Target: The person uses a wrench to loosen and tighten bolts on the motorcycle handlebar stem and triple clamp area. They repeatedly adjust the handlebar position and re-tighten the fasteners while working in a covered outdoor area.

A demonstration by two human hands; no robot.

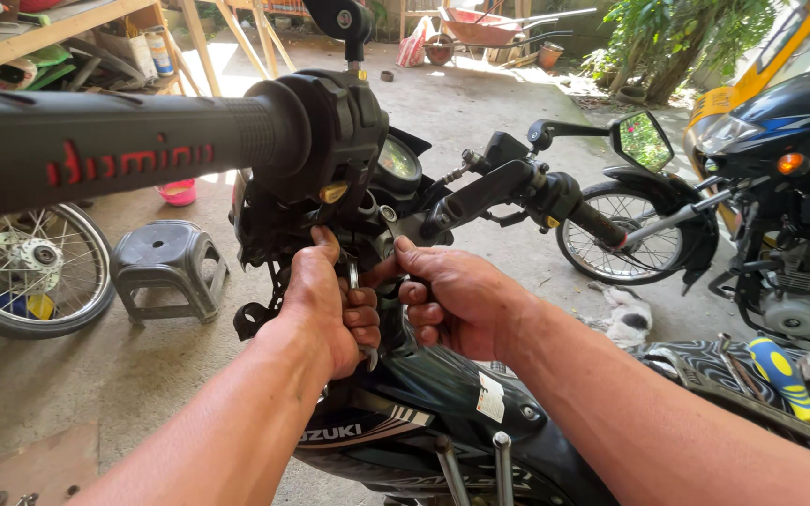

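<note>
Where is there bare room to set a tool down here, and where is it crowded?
Free: concrete floor between the grey stool and the motorcycle; the stool's top too. Crowded: under the handlebar, where the left hand and right hand grip parts.

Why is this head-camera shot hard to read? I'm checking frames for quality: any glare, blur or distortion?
Head view: the near handlebar grip looms huge, stretched by the wide lens; sunlit ground behind is washed out; both hands, left hand and right hand, sit in even shade, sharp.

handlebar grip [96, 150] overhead, stool [169, 267] left
</note>
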